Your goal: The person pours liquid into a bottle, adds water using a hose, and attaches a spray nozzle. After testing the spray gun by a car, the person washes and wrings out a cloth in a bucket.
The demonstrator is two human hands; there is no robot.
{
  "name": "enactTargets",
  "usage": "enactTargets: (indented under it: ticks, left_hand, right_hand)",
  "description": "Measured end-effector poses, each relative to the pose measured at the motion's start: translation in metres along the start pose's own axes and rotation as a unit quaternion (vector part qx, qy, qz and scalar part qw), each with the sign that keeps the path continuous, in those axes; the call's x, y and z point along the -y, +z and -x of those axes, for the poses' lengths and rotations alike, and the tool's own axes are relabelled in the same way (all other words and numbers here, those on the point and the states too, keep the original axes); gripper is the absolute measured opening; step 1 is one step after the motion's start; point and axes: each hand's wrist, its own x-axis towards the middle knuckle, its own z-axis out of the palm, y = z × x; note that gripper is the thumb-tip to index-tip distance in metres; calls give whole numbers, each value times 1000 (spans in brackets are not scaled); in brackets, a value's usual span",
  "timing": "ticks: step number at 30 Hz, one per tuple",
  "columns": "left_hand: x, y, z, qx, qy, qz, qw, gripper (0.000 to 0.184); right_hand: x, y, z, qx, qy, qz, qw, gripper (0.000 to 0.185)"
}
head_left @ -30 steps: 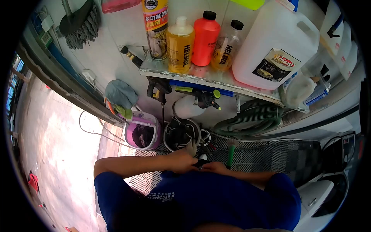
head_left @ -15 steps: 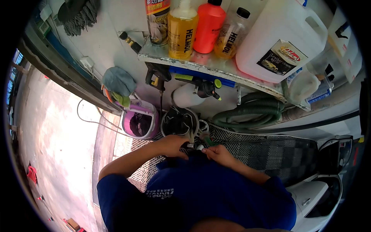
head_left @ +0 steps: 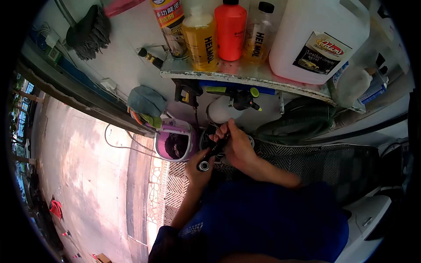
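A dark, rod-like tool (head_left: pixel 215 151) with a round metallic end slants between my two hands, in front of the buckets. My left hand (head_left: pixel 199 168) is wrapped round its lower part, beside the round end. My right hand (head_left: pixel 237 142) is closed round its upper part, with the fingers pointing up and left. Just left of the hands stands a purple bucket (head_left: pixel 160 142) with dark cloth inside. Behind my right hand, a second bucket is mostly hidden. A white spray bottle (head_left: pixel 223 110) with a black and green head is above the hands.
A shelf (head_left: pixel 245 80) holds a yellow bottle (head_left: pixel 200 41), a red bottle (head_left: pixel 230 33) and a large white jug (head_left: pixel 318 39). Green hose (head_left: pixel 298 122) coils below it. A mop head (head_left: pixel 90 37) hangs at upper left. A white car door (head_left: pixel 368 215) is at lower right.
Both hands have risen from near the body toward the buckets. The dark tool now shows clearly between them. The view has shifted, and the purple bucket appears further right.
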Motion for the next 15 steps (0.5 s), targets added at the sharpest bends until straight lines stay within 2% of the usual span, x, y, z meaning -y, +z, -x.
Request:
enactTargets:
  ticks: [1,2,3,4,5,6,7,8,9,10,11,12,13,14,15]
  left_hand:
    - [9,-15,0,-11,-15,-23,1000,29]
    - [1,-30,-2,-29,-128,14,991,26]
    - [15,-43,1,-51,-162,51,984,24]
    - [22,-54,2,-75,-168,133,974,26]
    - [41,-65,5,-78,-193,205,956,28]
    - [33,-73,0,-72,-215,258,939,29]
    - [26,-79,-6,-67,-234,312,919,30]
    - [37,-81,-4,-72,-236,331,911,31]
    - [29,-84,-9,-57,-237,319,916,31]
    - [17,-86,-15,-42,-239,326,914,31]
    - [8,-86,-19,-26,-242,332,911,30]
    - [10,-90,-23,-1,-255,317,913,30]
    - [6,-89,-26,62,-230,368,899,30]
    - [2,-94,-32,135,-212,358,899,29]
    - [-1,-99,-37,207,-192,345,895,29]
  right_hand:
    - [1,7,2,96,25,9,995,43]
    - [2,4,-3,106,-62,121,985,44]
    - [9,-1,-13,124,-150,234,953,50]
    - [22,-10,-24,131,-237,426,863,51]
    - [35,-20,-34,132,-315,594,728,52]
    - [36,-33,-42,207,-273,650,678,54]
    - [27,-40,-44,214,-269,647,680,54]
    - [19,-45,-43,303,-91,607,729,55]
    - [13,-48,-42,379,91,543,744,55]
    - [8,-50,-40,437,271,457,725,56]
    - [2,-49,-36,441,276,455,723,56]
    - [-5,-46,-33,438,379,411,704,58]
    - [-10,-44,-30,429,477,363,676,59]
    - [-10,-45,-25,434,537,248,679,58]
    - [-9,-44,-23,436,538,248,677,58]
